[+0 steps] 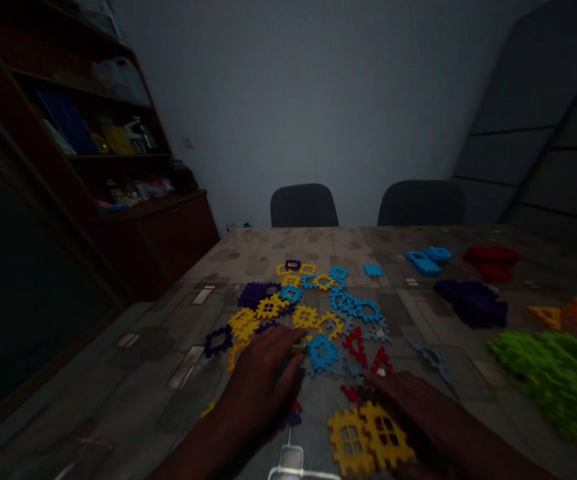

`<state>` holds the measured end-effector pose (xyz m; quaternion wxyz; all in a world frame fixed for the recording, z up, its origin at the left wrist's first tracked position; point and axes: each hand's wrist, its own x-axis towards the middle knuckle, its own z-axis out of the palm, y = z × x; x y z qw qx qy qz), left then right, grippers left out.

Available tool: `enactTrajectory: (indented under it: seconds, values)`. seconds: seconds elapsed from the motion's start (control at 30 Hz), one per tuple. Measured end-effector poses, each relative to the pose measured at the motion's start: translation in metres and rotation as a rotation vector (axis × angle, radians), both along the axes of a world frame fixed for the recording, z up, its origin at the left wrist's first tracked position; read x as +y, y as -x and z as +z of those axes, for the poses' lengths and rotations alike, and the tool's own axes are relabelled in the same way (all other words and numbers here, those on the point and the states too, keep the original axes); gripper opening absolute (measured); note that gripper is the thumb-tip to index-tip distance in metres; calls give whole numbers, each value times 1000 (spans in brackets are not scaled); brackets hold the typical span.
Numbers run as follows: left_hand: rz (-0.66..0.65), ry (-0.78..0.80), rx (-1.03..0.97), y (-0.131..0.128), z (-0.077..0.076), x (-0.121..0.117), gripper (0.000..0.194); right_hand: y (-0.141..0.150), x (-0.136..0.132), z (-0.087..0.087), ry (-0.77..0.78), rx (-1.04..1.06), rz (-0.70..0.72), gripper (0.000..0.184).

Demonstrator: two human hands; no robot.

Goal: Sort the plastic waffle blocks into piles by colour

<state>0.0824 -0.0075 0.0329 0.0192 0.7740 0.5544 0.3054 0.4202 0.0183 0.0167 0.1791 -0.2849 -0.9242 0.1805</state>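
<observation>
A loose heap of flat plastic waffle pieces (pixel 313 310) in yellow, blue, purple and red lies in the middle of the table (pixel 248 257). My left hand (pixel 263 380) rests palm down at the heap's near edge, fingers curled over pieces near a blue one (pixel 322 351); what they grip is hidden. My right hand (pixel 413 403) lies flat with fingers stretched toward red pieces (pixel 356 345), beside two joined yellow pieces (pixel 368 440).
Sorted piles sit at the right: green (pixel 553 380), purple (pixel 473 303), blue (pixel 426 260), red (pixel 491 260), orange (pixel 576 313). Two dark chairs (pixel 303 205) stand behind the table. A dark shelf cabinet (pixel 118 193) fills the left. The room is dim.
</observation>
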Motion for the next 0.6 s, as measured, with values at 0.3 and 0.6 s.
enactTrajectory:
  seconds: [0.3,0.6]
  values:
    - [-29,36,-43,-1,0,-1,30,47,13,-43,-202,31,176,106]
    - [1,12,-17,7,5,2,33,62,18,-88,-337,92,122,107]
